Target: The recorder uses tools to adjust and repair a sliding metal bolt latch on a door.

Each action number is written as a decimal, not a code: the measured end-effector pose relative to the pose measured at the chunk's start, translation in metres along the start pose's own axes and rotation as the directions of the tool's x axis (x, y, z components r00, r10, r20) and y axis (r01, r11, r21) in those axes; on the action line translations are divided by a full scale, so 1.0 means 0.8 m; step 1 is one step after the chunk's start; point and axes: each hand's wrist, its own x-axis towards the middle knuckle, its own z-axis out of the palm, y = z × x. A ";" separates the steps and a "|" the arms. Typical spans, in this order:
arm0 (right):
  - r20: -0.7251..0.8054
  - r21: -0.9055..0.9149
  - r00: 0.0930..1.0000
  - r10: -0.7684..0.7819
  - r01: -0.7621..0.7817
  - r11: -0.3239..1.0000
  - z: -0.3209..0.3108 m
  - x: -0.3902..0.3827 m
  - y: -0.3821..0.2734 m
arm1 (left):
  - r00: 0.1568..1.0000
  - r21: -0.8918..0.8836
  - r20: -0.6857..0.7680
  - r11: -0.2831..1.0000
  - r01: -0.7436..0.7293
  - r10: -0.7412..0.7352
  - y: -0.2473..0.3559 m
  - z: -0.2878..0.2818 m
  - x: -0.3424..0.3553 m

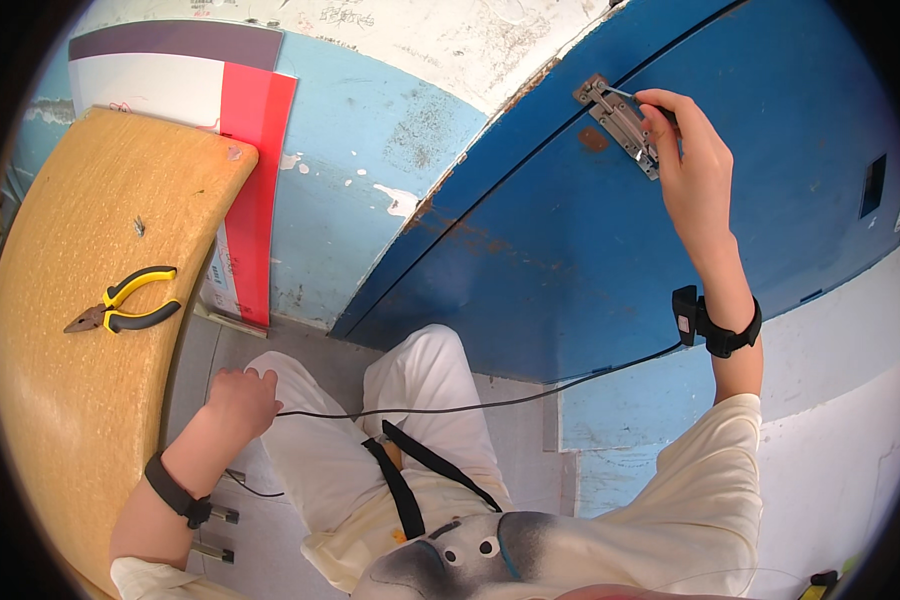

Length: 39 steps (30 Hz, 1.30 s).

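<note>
High on the blue door, my right hand is closed round a screwdriver. Its dark handle sits mostly inside the fingers, and its thin shaft points left to the upper part of a metal slide bolt fixed to the door. Whether the tip touches a screw is too small to tell. My left hand rests by my left knee with its fingers curled in; what they hold, if anything, is hidden. A black cable runs from the band on my right wrist to beside the left hand.
On the wooden table at the left lie pliers with yellow and black handles, jaws apart, and a few small metal pieces. Red and white boards lean against the light blue wall behind it.
</note>
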 end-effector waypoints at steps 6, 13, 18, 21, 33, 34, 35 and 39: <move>-0.021 -0.041 0.998 -0.052 0.051 0.998 0.000 0.004 0.002 | 1.000 -0.022 -0.019 1.000 -0.010 0.010 -0.001 0.001 -0.002; -0.012 0.047 0.971 0.239 -0.238 0.970 0.003 0.001 0.003 | 1.000 -0.025 -0.016 1.000 -0.008 0.007 0.000 0.002 -0.002; -0.064 -0.053 0.997 0.051 -0.055 0.997 0.005 0.006 0.008 | 0.999 -0.023 -0.043 1.000 -0.021 0.020 -0.001 0.004 0.000; -0.052 -0.158 0.990 -0.133 0.123 0.980 0.007 0.008 0.003 | 0.999 -0.017 -0.038 1.000 -0.025 0.024 -0.001 0.005 -0.004; 0.020 0.202 0.999 -0.035 0.030 0.979 0.012 -0.001 0.010 | 1.000 -0.017 -0.020 1.000 -0.021 0.020 0.001 0.003 -0.002; 0.032 0.228 0.998 -0.062 0.053 0.972 0.010 0.000 0.008 | 1.000 -0.017 -0.021 1.000 -0.021 0.021 0.001 0.004 -0.002; 0.033 0.227 0.998 -0.062 0.053 0.972 0.008 0.002 0.008 | 1.000 -0.017 -0.022 1.000 -0.022 0.022 0.001 0.005 -0.002; -0.119 0.124 0.972 -0.202 0.216 0.968 0.011 0.008 0.012 | 0.999 -0.023 -0.033 0.999 -0.022 0.022 0.001 0.005 -0.002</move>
